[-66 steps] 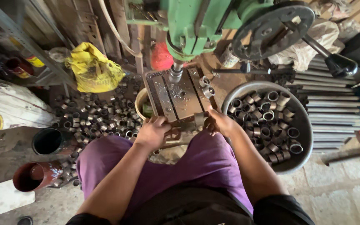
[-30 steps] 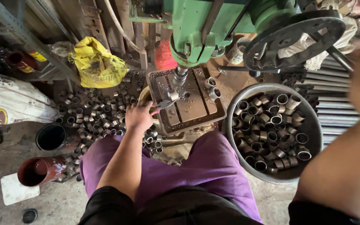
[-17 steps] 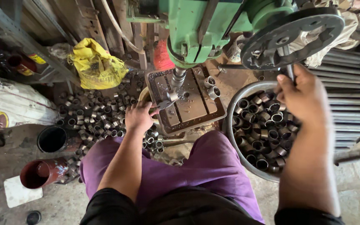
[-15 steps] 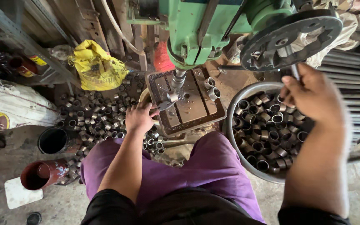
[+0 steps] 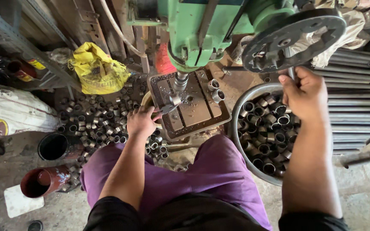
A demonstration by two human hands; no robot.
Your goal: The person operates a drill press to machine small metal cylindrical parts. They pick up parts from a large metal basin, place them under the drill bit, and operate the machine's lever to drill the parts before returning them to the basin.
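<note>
I sit in front of a green drill press (image 5: pixel 202 25). My left hand (image 5: pixel 141 121) grips a pair of pliers (image 5: pixel 167 108) that clamps a short metal ring (image 5: pixel 175 100) on the steel drill table (image 5: pixel 202 113), right under the spindle (image 5: pixel 180 80). My right hand (image 5: pixel 305 92) is closed around a handle of the black feed wheel (image 5: pixel 294 38) at the machine's right side. Two more rings (image 5: pixel 215 90) stand on the table beside the spindle.
A round metal basin (image 5: pixel 240 111) full of short metal rings sits at my right knee. Several loose rings (image 5: pixel 95 124) cover the floor to my left, near a yellow bag (image 5: pixel 98 72), a black pipe end (image 5: pixel 53 146) and a red pipe (image 5: pixel 43 182). Steel rods (image 5: pixel 356 107) lie at the right.
My right hand rose from the drill table to the feed wheel and took hold of its handle. My left hand moved to the table's left edge, holding the ring under the spindle with pliers.
</note>
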